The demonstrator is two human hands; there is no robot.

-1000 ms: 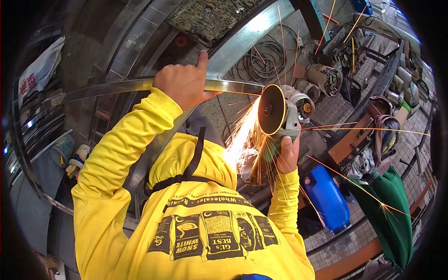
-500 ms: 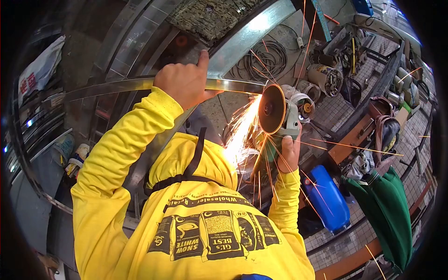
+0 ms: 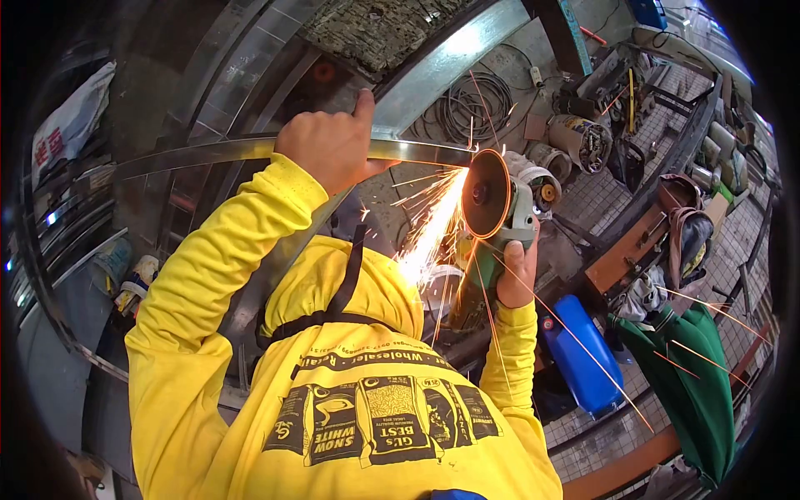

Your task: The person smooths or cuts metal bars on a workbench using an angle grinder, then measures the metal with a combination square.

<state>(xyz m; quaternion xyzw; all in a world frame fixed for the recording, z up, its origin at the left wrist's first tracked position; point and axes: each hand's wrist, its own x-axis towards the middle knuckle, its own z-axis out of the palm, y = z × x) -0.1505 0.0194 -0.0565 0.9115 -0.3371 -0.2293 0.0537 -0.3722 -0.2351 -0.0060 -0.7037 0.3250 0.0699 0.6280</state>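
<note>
My left hand (image 3: 333,142) is closed over a long, thin metal strip (image 3: 212,152), with one finger stretched out past its edge. Below and to the right, my right hand (image 3: 517,273) holds a green and grey angle grinder (image 3: 521,208); part of its body is hidden. The grinder's round disc (image 3: 485,194) meets the strip's right end. Bright sparks (image 3: 437,229) stream down and left from the contact towards my yellow clothing (image 3: 342,287).
A coiled cable (image 3: 475,108) lies beyond the strip. At right are a bucket of metal pieces (image 3: 581,142), a blue container (image 3: 583,354) and a green cloth (image 3: 683,383). A wide metal beam (image 3: 458,54) runs along the top, beside a rough board (image 3: 375,33).
The spark pattern has changed, with several streaks now crossing the green cloth. Both hands, the strip and the grinder are in nearly the same places.
</note>
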